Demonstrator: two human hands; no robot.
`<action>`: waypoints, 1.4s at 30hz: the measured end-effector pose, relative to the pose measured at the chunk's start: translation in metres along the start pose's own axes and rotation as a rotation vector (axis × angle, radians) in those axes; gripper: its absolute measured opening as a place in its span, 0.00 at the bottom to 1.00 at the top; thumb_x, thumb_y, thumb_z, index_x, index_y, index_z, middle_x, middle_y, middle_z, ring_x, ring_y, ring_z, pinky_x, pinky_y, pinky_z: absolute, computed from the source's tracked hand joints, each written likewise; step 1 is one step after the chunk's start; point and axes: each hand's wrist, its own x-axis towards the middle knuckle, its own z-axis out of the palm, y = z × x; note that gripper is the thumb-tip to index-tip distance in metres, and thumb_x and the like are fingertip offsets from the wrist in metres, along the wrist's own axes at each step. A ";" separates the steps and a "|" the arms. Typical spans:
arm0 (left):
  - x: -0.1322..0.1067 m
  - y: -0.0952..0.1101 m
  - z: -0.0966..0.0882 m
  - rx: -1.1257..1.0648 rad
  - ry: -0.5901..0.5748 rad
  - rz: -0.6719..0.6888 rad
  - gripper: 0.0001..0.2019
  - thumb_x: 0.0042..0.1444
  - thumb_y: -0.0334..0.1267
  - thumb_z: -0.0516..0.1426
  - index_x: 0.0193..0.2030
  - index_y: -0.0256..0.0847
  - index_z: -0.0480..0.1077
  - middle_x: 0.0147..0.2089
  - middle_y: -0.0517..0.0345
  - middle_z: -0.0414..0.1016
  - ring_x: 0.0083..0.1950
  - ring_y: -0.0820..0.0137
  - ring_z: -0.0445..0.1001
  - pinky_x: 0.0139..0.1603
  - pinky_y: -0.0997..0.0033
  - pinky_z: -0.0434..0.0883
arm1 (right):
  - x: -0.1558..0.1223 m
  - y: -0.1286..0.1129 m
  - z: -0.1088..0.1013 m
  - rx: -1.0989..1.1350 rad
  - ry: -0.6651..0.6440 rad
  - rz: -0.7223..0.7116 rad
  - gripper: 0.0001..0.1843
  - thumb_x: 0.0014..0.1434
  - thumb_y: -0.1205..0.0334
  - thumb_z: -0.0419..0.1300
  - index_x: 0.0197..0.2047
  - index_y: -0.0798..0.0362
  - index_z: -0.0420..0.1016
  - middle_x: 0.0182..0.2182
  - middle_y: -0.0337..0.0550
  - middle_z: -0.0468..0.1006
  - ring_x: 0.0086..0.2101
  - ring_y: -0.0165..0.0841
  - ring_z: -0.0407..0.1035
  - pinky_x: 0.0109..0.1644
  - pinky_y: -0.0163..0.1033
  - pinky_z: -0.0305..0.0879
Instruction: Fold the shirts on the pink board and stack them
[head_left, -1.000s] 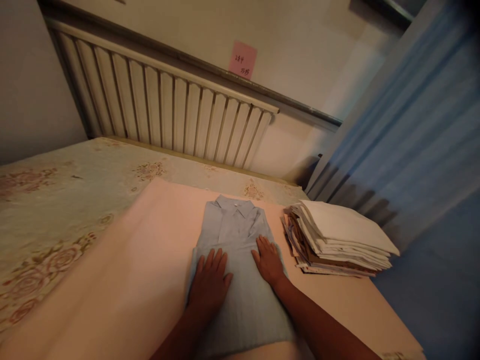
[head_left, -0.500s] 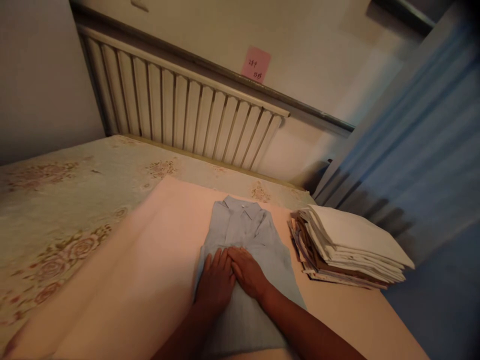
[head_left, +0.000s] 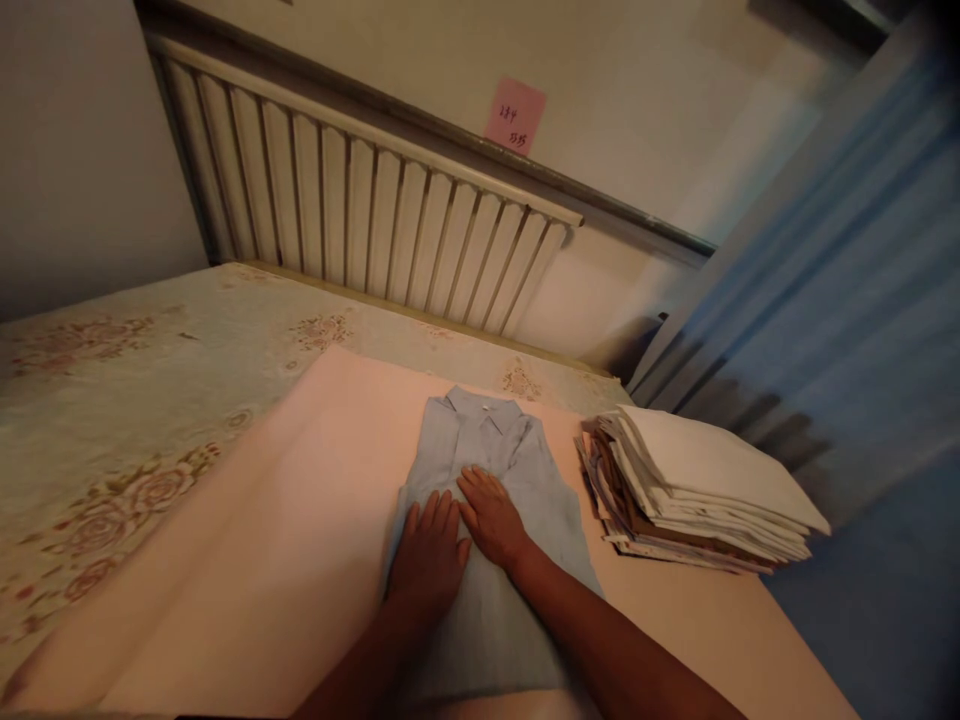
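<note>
A folded light blue shirt (head_left: 517, 470) lies collar-away on a pale pink sheet (head_left: 300, 530) spread over the bed. My left hand (head_left: 429, 550) rests flat on the shirt's middle, fingers stretched out and together. My right hand (head_left: 491, 517) lies flat beside it, a little farther up the shirt, its fingers pointing to the left and almost touching the left hand. Neither hand holds anything.
A stack of folded white and brown cloths (head_left: 697, 490) sits just right of the shirt. The flowered bedspread (head_left: 112, 400) stretches to the left. A white radiator (head_left: 360, 220) runs along the wall behind, with a pink note (head_left: 514, 116) above it. A blue curtain (head_left: 840, 300) hangs on the right.
A second ago my hands lay apart on the shirt; my right hand slid leftward to meet the left at the middle, then both moved slightly up the shirt.
</note>
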 end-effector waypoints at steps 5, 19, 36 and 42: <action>0.001 0.001 -0.001 0.019 -0.009 -0.013 0.25 0.62 0.41 0.45 0.64 0.37 0.62 0.68 0.47 0.60 0.70 0.56 0.53 0.68 0.45 0.49 | -0.032 -0.004 -0.021 0.002 -0.027 -0.087 0.28 0.65 0.56 0.52 0.66 0.53 0.58 0.66 0.48 0.58 0.66 0.38 0.47 0.70 0.53 0.45; 0.002 -0.001 0.001 0.000 -0.030 0.000 0.25 0.62 0.43 0.45 0.64 0.38 0.60 0.69 0.48 0.59 0.71 0.56 0.52 0.69 0.45 0.48 | -0.065 0.058 -0.010 -0.061 0.022 0.089 0.27 0.67 0.54 0.48 0.68 0.50 0.55 0.66 0.47 0.58 0.66 0.38 0.47 0.68 0.56 0.47; 0.002 0.001 -0.004 0.002 -0.019 0.001 0.25 0.62 0.41 0.46 0.64 0.36 0.61 0.69 0.46 0.59 0.71 0.55 0.52 0.69 0.46 0.47 | -0.088 0.050 -0.021 0.053 0.055 0.131 0.27 0.64 0.54 0.51 0.64 0.54 0.62 0.63 0.50 0.63 0.63 0.40 0.55 0.66 0.52 0.52; 0.002 0.001 -0.006 0.027 -0.047 0.011 0.25 0.63 0.42 0.45 0.65 0.35 0.60 0.69 0.46 0.58 0.71 0.55 0.52 0.69 0.46 0.48 | -0.091 0.088 -0.057 0.099 0.378 0.660 0.20 0.61 0.56 0.48 0.46 0.56 0.76 0.43 0.54 0.78 0.46 0.41 0.71 0.52 0.45 0.64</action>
